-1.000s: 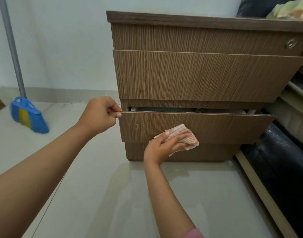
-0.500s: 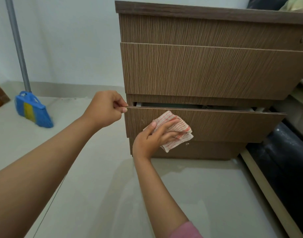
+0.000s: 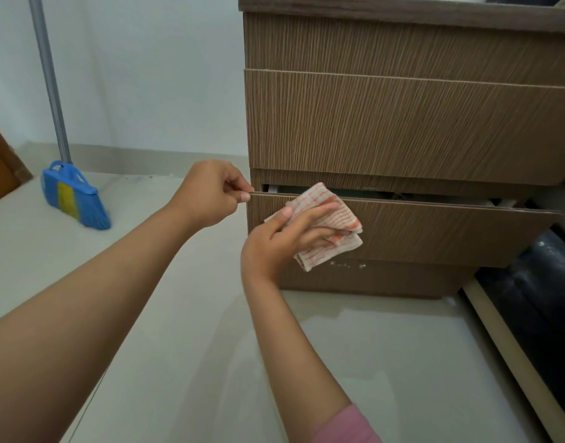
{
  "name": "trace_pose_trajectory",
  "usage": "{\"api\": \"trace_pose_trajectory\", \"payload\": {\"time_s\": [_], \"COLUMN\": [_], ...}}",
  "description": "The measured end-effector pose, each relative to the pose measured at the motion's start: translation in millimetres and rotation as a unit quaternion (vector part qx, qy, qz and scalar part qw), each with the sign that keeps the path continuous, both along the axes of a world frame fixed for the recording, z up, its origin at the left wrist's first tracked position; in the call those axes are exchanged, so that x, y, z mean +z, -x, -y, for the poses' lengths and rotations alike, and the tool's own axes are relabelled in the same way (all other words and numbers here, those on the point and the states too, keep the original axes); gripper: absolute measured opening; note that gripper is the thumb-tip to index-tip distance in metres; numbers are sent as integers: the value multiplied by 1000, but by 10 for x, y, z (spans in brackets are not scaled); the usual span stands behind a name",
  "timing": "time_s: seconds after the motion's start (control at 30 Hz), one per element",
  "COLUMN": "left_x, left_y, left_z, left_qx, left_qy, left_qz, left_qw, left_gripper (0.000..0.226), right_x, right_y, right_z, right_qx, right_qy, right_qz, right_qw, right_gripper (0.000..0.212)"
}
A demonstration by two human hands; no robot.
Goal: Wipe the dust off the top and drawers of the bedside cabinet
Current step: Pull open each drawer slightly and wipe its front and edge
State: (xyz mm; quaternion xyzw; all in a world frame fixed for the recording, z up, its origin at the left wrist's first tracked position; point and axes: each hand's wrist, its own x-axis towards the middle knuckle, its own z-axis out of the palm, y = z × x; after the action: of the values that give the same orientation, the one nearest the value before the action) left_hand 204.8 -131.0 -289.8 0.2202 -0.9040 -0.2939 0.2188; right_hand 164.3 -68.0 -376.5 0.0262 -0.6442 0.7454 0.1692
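Note:
The brown wood-grain bedside cabinet (image 3: 402, 123) fills the upper right of the head view. Its bottom drawer (image 3: 450, 231) is pulled out a little, with a dark gap above its front. My left hand (image 3: 211, 193) pinches the top left corner of that drawer front. My right hand (image 3: 284, 238) holds a folded white cloth with red checks (image 3: 332, 225) and presses it flat on the left part of the drawer front, just under its top edge. The two upper drawers are shut.
A blue and yellow broom (image 3: 73, 196) with a grey pole leans on the wall at the left. A brown wooden edge (image 3: 0, 174) shows at the far left. Dark bedding (image 3: 537, 298) and a bed rail lie low on the right. The floor is pale tile.
My right hand slid the cloth leftward and up along the bottom drawer front, toward its top edge. My left hand kept its pinch on the drawer corner. The camera shifted left.

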Motion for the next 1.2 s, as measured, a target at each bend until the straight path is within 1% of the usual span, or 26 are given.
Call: {"api": "trace_pose_trajectory", "payload": {"time_s": [0.2,0.27,0.4,0.57,0.73,0.83,0.93,1.07,1.2], "left_x": [4,0,-7,-5,-9,-9,-5,-15,-50], "left_y": [10,7,-4,-14,-14,-12,-14,-13,2], "left_z": [17,19,25,11,6,4,-2,-13,-18], "left_qx": [-7,-7,-7,-7,-4,-5,-5,-1,14], "left_qy": [-4,-4,-6,-10,-16,-12,-9,-3,1], "left_qz": [-2,-3,-5,-5,-6,-7,-11,-14,-21], "left_qw": [1000,1000,1000,1000,1000,1000,1000,1000,1000], "left_gripper": [10,9,8,8,8,8,9,9,11], "right_x": [-309,-424,-532,-302,63,98,-52,-283,-389], "right_y": [-213,-197,-48,257,253,91,-80,-144,18], "right_z": [220,186,6,-258,-199,-22,100,81,-121], "right_qx": [18,20,5,-54,-46,-28,4,31,13], "right_qy": [-73,-87,-76,-14,7,-5,-45,-75,-86], "right_qz": [-40,-33,4,42,-4,-28,-51,-27,-15], "right_qw": [996,995,997,998,999,999,998,996,996], "right_gripper": [66,66,64,62,61,62,64,67,66]}}
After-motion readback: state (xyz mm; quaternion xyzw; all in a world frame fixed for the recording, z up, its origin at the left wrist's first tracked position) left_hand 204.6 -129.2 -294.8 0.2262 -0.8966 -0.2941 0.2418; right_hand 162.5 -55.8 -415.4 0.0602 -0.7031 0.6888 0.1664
